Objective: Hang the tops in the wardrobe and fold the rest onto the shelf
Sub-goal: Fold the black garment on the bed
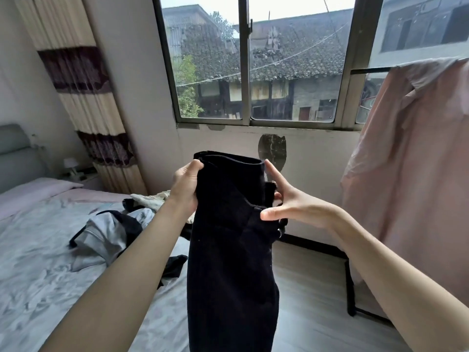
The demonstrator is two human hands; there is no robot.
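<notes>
I held the dark folded trousers (228, 224) up, left hand (186, 184) gripping, right hand (291, 201) pinching; next they needed folding smaller, I thought.

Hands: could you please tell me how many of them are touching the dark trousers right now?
2: the left hand grips the dark trousers at the waistband's left edge; the right hand holds the right edge, fingers partly hidden.

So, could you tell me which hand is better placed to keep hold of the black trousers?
Left, probably: the left hand grips the waistband of the black trousers, while the right hand only pinches the side.
</notes>
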